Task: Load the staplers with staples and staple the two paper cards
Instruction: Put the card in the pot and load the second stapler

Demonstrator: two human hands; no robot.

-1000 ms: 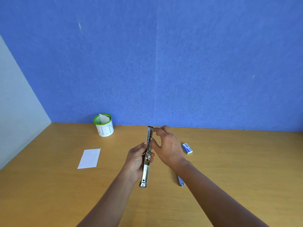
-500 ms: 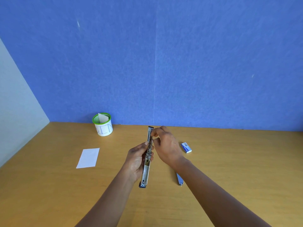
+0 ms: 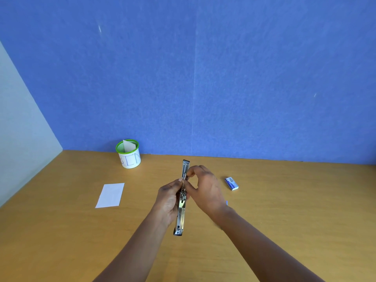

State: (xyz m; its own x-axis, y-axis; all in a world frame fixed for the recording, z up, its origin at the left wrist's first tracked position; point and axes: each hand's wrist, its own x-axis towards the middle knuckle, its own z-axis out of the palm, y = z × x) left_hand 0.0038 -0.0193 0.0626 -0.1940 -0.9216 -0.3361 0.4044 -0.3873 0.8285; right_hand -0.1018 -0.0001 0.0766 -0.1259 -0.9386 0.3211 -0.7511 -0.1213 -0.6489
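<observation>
A metal stapler (image 3: 182, 210), swung fully open into one long strip, is held above the wooden table (image 3: 284, 210). My left hand (image 3: 168, 200) grips its middle from the left. My right hand (image 3: 205, 188) pinches at the staple channel near the far half with thumb and forefinger. What the fingertips hold is too small to tell. A white paper card (image 3: 110, 195) lies flat to the left. A small blue-and-white staple box (image 3: 231, 183) lies to the right. A blue bit of another object (image 3: 226, 203) peeks out behind my right wrist.
A white cup with a green rim (image 3: 128, 154), marked BIN, stands at the back left with a card sticking out of it. A blue wall closes the back of the table and a pale panel the left side.
My right hand's fingertips have slid from the stapler's far tip back toward its middle. The left hand keeps the same grip.
</observation>
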